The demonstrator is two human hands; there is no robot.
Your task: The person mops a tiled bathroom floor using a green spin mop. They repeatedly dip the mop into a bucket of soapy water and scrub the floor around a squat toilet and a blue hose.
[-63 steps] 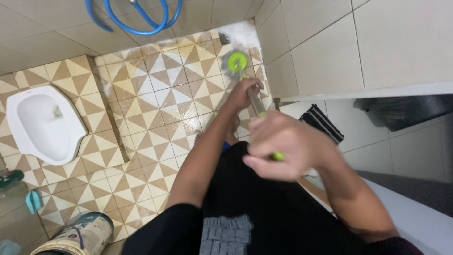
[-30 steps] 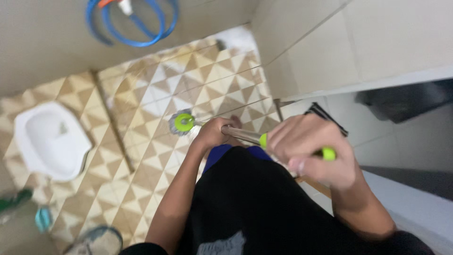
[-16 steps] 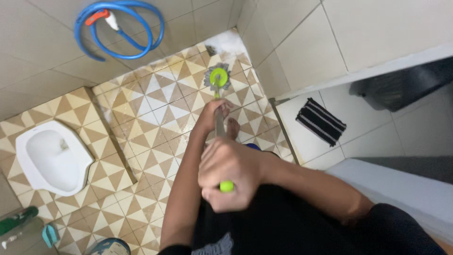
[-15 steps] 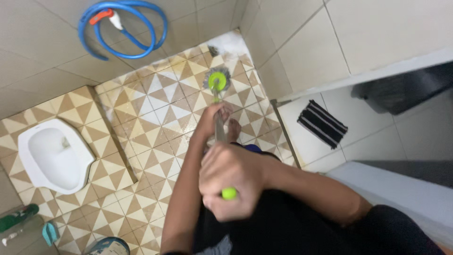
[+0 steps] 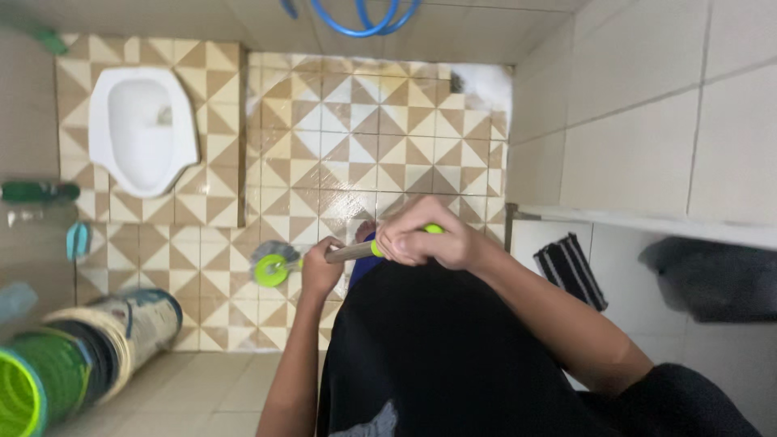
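Note:
I hold a long-handled scrub brush with both hands. Its round grey head with a lime-green centre rests on the wet brown-and-cream tiled floor, low and left of my body. My left hand grips the metal shaft close to the head. My right hand is wrapped around the lime-green end of the handle, near my waist. My bare toes show just behind the shaft.
A white squat toilet sits on a raised tiled step at upper left. A blue hose hangs on the far wall. A paint-stained bucket and a green container stand at lower left. A striped mat lies outside the doorway, right.
The brush head has swung from the far corner of the floor to the near left, close to my feet. My view has turned, putting the toilet at upper left.

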